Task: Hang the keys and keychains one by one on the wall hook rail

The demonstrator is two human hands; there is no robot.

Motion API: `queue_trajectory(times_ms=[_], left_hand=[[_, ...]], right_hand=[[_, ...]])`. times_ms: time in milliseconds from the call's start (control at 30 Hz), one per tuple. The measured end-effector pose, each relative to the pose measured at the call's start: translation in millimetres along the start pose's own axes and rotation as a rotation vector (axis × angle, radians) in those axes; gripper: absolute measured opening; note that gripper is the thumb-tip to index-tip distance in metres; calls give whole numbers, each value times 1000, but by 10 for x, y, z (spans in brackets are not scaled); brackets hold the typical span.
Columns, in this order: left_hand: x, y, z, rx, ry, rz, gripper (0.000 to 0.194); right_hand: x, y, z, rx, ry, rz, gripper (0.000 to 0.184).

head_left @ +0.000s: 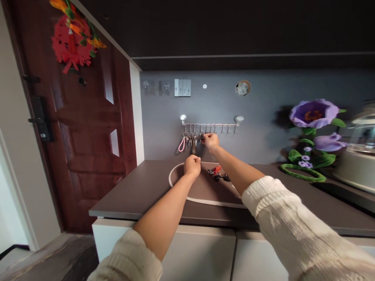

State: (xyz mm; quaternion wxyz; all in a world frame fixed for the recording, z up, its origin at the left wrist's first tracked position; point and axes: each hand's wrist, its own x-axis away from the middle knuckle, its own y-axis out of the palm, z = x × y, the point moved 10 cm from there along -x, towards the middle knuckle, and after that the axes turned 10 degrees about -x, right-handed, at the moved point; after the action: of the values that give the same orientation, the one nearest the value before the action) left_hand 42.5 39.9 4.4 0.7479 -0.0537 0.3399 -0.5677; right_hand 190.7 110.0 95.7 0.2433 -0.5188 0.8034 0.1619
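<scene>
Keys (222, 177) on pale-rimmed mat (206, 192) (right hand (211, 141) at hooks (223, 129))

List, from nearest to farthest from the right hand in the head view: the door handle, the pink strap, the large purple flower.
1. Pink strap: under the rack, left of the right hand.
2. Large purple flower: right side.
3. Door handle: far left.

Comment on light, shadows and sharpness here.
Head view: the wall looks brightest near the hook rail, the upper cabinet almost black; head view: the purple flower throws a shadow leftward onto the wall; head view: the door slants, probably lens distortion, and the hanging keys lack fine detail.
</scene>
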Motion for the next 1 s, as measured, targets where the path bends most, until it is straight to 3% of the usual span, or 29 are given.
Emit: queue_trajectory(times_ms=[200, 533, 833, 1000], left_hand=[[-9, 15, -30, 30, -2, -5, 16], [61, 17, 70, 200, 30, -77, 11], [186, -13, 243, 265, 87, -183, 7], [276, 62, 369, 156, 226, -290, 3]], right_hand=[[106, -63, 60, -164, 133, 19, 12], [366, -238, -71, -269, 149, -46, 14], [588, -556, -57, -151, 62, -98, 16], [745, -733, -5, -100, 21, -139, 20]])
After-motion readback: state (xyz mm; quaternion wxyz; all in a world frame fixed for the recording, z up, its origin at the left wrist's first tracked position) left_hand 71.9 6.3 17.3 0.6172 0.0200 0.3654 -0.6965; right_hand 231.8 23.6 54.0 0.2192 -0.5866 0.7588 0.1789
